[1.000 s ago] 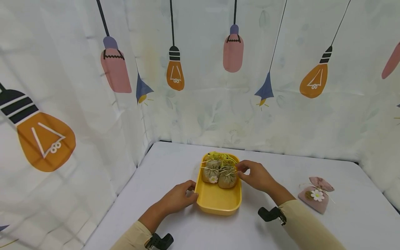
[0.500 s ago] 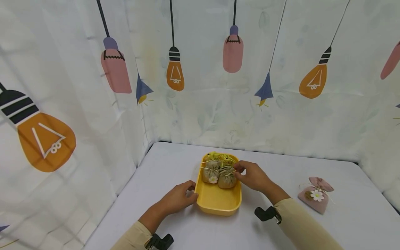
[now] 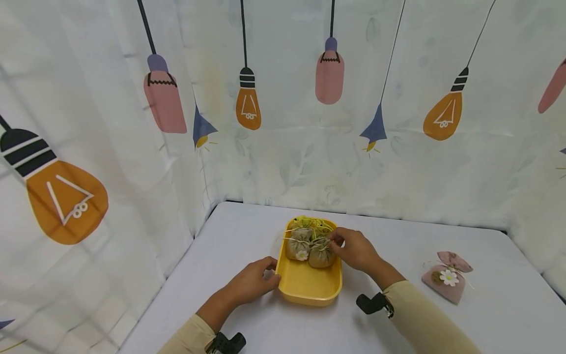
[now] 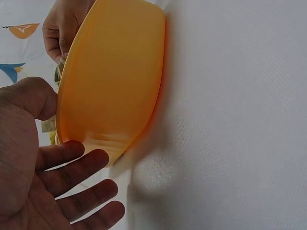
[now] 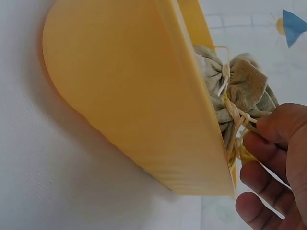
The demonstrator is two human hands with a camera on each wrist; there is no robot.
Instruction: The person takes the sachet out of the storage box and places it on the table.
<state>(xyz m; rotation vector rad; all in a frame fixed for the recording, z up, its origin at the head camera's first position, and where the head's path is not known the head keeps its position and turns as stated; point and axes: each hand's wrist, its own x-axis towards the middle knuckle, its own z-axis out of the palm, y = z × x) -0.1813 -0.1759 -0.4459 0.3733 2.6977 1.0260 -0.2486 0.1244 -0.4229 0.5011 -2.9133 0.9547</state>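
Four or so stuffed cloth pouches crowd the far end of a yellow rectangular plastic tray with rounded corners (image 3: 309,287), near the lower middle of the head frame; overlaps at the back hide the exact count. Nearest the right hand (image 3: 355,250) is a round beige-green drawstring pouch (image 3: 321,256), resting inside against the right wall. Thumb and forefinger of that hand pinch its thin cream cord (image 5: 240,115), as far as the right wrist view shows. Being only a fingertip hold on string, it could slip, or a hard tug could work the knot loose and slacken the pouch's neck.

Tangling looks the likelier trouble: the cord lies close among the ties of a matching pouch with a white flower (image 3: 298,246) and the yellow-green patterned bundle (image 3: 307,223) behind, so pulling one might drag another askew.

At the tray's left edge, the left hand (image 3: 253,280) hooks its thumb over the rim, forefinger by the outer wall, other fingers spread. Such a light grip might let the tray skid or tip on the white tabletop (image 3: 499,295) under a sideways pull. Right of frame, a dusty-pink pouch (image 3: 453,292) lies well apart, safe from a small slip.
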